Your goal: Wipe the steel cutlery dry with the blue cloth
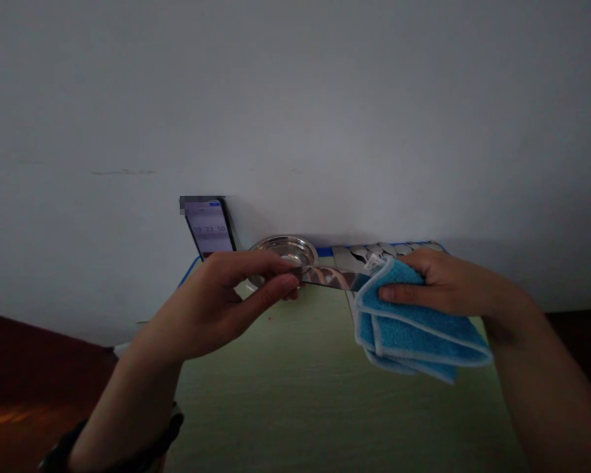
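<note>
My left hand pinches one end of a shiny metal knife between thumb and fingers. The flat blade points to the right, level above the table. Its far end goes into a folded blue cloth with pale edging, so the tip is hidden. Around that cloth my right hand is closed, thumb on the near side. A round metal bowl stands just behind my left fingers, partly covered by them.
A phone showing a timer leans against the wall at the back left. Several metal spoons lie in a row behind my right hand. The pale green table has a blue back edge.
</note>
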Motion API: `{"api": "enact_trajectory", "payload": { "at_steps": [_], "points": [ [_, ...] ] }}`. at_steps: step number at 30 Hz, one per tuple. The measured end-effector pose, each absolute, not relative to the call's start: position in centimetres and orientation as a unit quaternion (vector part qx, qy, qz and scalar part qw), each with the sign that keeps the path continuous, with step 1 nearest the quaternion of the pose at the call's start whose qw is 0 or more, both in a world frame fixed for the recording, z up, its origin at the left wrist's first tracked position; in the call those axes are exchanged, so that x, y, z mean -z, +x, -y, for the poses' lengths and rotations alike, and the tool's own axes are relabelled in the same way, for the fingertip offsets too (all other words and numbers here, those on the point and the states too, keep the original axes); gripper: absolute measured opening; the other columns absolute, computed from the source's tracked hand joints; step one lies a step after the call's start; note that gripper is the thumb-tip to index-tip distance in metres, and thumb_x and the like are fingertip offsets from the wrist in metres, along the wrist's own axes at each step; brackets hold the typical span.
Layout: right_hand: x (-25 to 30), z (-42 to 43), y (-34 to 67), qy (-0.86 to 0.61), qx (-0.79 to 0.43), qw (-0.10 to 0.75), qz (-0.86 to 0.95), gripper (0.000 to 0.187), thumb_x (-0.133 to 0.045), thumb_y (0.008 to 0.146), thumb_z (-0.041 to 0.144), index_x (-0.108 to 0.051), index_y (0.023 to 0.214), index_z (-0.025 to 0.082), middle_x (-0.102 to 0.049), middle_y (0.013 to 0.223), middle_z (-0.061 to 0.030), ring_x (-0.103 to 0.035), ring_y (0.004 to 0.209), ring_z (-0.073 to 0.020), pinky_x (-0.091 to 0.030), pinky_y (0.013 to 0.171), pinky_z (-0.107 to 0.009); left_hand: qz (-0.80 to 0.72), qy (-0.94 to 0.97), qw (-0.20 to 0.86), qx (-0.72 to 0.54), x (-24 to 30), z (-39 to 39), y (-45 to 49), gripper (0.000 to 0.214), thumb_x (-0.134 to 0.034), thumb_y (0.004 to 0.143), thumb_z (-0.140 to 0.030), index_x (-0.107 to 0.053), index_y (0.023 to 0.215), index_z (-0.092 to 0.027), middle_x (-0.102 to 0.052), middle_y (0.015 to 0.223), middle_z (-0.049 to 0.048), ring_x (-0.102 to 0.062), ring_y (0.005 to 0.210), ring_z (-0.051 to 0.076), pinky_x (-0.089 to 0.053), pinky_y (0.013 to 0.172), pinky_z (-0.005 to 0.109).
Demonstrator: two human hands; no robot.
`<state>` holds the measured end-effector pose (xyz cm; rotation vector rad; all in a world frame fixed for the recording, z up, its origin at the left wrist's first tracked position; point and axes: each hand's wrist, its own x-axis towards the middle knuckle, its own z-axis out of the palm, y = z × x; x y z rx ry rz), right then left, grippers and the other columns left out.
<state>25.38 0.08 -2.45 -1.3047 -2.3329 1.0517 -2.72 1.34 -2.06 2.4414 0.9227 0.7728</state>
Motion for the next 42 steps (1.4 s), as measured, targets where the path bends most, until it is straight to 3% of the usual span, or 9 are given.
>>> {"api": "enact_trajectory", "payload": {
  "at_steps": [14, 31, 42],
  "points": [
    [3.4, -0.8, 26.3, -0.455, -0.389, 0.122, 0.792, 0.026, -0.054, 0.081, 0.043, -0.066, 0.081, 0.019, -0.065, 0.074, 0.0016, -0.059, 0.060, -0.0104, -0.044, 0.052, -0.020, -0.288, 0.892, 0.191, -0.292, 1.9, -0.9, -2.2, 0.007, -0.057, 0.085, -0.019, -0.063, 0.086, -0.018, -0.067, 0.074, -0.0057, -0.061, 0.066, 0.005, -0.043, 0.061, 0.011],
    [2.8, -0.4, 25.6, -0.470, -0.345, 0.114, 0.804, 0.034, -0.056, 0.077, 0.052, -0.067, 0.083, 0.020, -0.067, 0.074, 0.0015, -0.060, 0.061, -0.0120, -0.044, 0.054, -0.022, -0.283, 0.897, 0.186, -0.285, 1.9, -1.0, -2.6, 0.005, -0.060, 0.082, -0.020, -0.065, 0.082, -0.018, -0.067, 0.072, -0.0050, -0.059, 0.062, 0.006, -0.043, 0.059, 0.012],
    [2.7, -0.1, 25.0, -0.509, -0.287, 0.092, 0.806, 0.035, -0.051, 0.080, 0.051, -0.063, 0.078, 0.018, -0.065, 0.071, 0.0000, -0.060, 0.060, -0.0132, -0.042, 0.053, -0.025, -0.371, 0.841, 0.229, -0.320, 2.8, -3.0, -4.6, 0.013, -0.054, 0.085, -0.021, -0.066, 0.085, -0.017, -0.068, 0.074, -0.0012, -0.061, 0.068, 0.011, -0.045, 0.062, 0.017]
  ]
}}
